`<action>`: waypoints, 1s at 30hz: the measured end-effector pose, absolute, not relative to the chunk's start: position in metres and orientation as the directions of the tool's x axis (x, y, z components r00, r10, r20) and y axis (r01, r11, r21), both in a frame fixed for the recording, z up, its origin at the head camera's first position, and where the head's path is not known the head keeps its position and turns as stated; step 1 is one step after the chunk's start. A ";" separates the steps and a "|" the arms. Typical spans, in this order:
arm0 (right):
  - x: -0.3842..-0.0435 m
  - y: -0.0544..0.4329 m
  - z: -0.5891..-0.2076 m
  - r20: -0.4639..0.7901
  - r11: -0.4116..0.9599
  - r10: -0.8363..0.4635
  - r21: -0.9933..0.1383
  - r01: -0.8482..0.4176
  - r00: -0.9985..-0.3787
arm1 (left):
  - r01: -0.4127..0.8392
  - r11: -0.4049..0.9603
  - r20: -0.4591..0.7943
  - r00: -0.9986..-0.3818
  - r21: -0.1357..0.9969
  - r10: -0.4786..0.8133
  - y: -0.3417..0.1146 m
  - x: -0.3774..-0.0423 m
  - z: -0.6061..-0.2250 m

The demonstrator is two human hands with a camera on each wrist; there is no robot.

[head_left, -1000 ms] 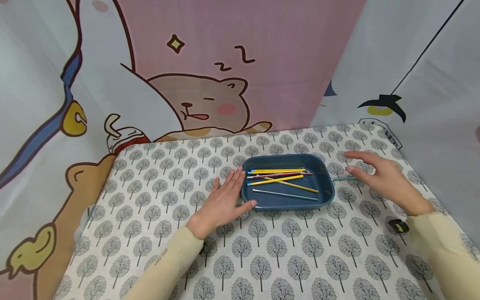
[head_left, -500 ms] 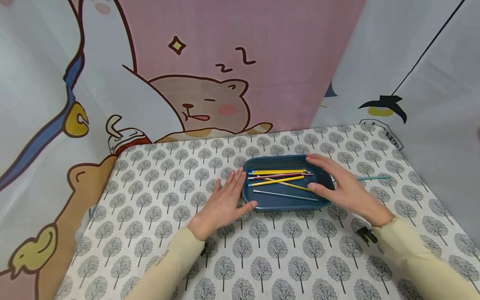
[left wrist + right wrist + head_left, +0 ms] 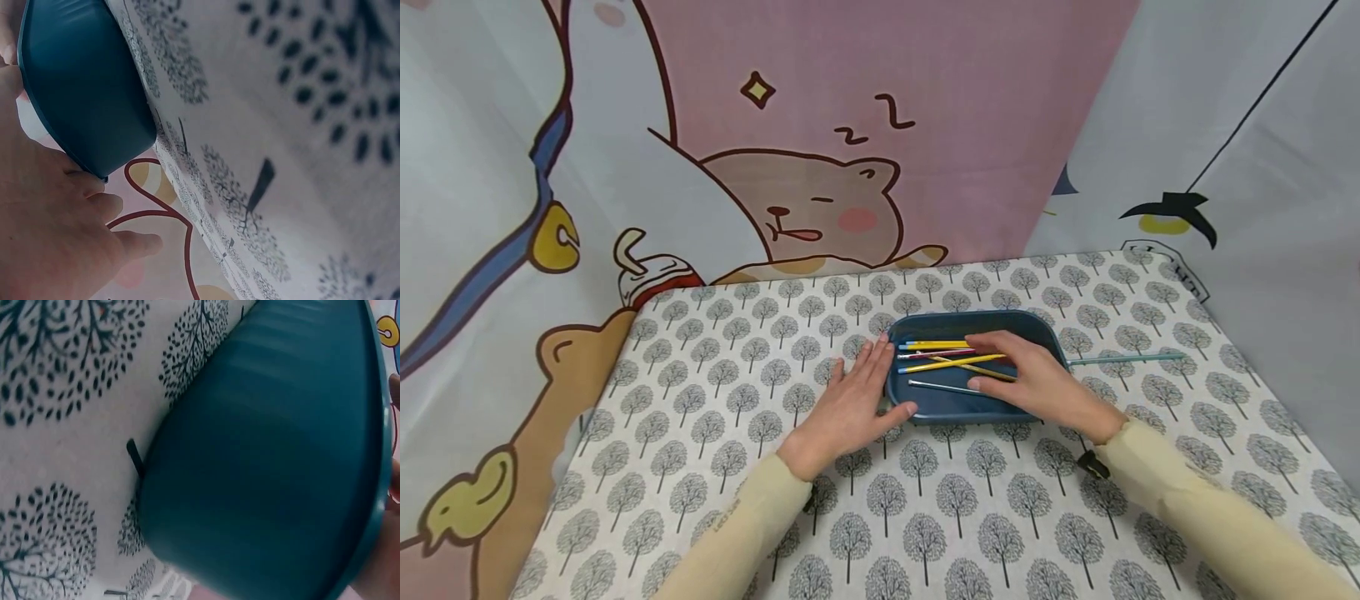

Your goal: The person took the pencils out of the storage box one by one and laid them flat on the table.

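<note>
While the left hand point(image 3: 844, 408) is resting against the left end of the blue tray point(image 3: 970, 417), the right hand point(image 3: 1037, 379) is hovering over its right half. Tray is sitting right of centre on the tree-printed worktop point(image 3: 625, 467), near the far edge. Left fingers are lying straight and released, touching the rim; thumb is standing apart at the tray's near left corner. Right thumb and fingers are curving loosely, well apart, clasping nothing visible; cannot tell whether the tips are touching any pencil.

Inside the tray: yellow pencils point(image 3: 934, 344) are lying lengthwise toward the far side, some crossing, blue ends to the left on at least two. Red pencil point(image 3: 932, 354) is lying among them. Grey pencil point(image 3: 947, 387) is lying apart, nearer the tray's near edge, its right part hidden by the right hand.

Outside: green pencil point(image 3: 1127, 359) is lying on the worktop, running from the tray's right end toward the worktop's right edge. Cream sleeves point(image 3: 737, 533) are covering both forearms. Beyond the far edge, a cartoon backdrop point(image 3: 1000, 125) is hanging, showing a sleeping bear.
</note>
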State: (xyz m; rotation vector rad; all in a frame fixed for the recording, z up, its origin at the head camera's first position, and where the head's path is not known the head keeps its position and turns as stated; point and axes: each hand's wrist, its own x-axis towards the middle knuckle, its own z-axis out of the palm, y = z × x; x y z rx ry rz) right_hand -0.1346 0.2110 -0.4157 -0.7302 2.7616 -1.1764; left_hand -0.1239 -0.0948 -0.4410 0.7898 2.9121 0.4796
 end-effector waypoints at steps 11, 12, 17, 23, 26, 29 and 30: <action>-0.145 0.199 -0.427 0.090 0.560 -0.508 -0.721 -0.407 -0.857 | 0.477 0.819 0.000 -0.864 0.318 0.504 -0.094 -0.125 -0.441; -0.146 0.198 -0.428 0.080 0.561 -0.515 -0.721 -0.406 -0.853 | 0.478 0.818 0.000 -0.863 0.319 0.505 -0.095 -0.125 -0.441; -0.150 0.193 -0.428 0.019 0.590 -0.549 -0.699 -0.404 -0.836 | 0.478 0.816 0.003 -0.863 0.324 0.504 -0.095 -0.124 -0.441; -0.154 0.188 -0.430 -0.009 0.612 -0.587 -0.660 -0.436 -0.810 | 0.480 0.813 0.011 -0.863 0.330 0.505 -0.095 -0.124 -0.441; -0.156 0.187 -0.433 -0.018 0.618 -0.594 -0.650 -0.442 -0.804 | 0.484 0.810 0.014 -0.861 0.330 0.509 -0.095 -0.124 -0.442; -0.159 0.186 -0.435 -0.034 0.625 -0.598 -0.645 -0.440 -0.801 | 0.485 0.808 0.012 -0.860 0.333 0.511 -0.095 -0.124 -0.442; -0.160 0.185 -0.435 -0.040 0.626 -0.601 -0.644 -0.439 -0.798 | 0.485 0.808 0.012 -0.859 0.333 0.511 -0.095 -0.124 -0.442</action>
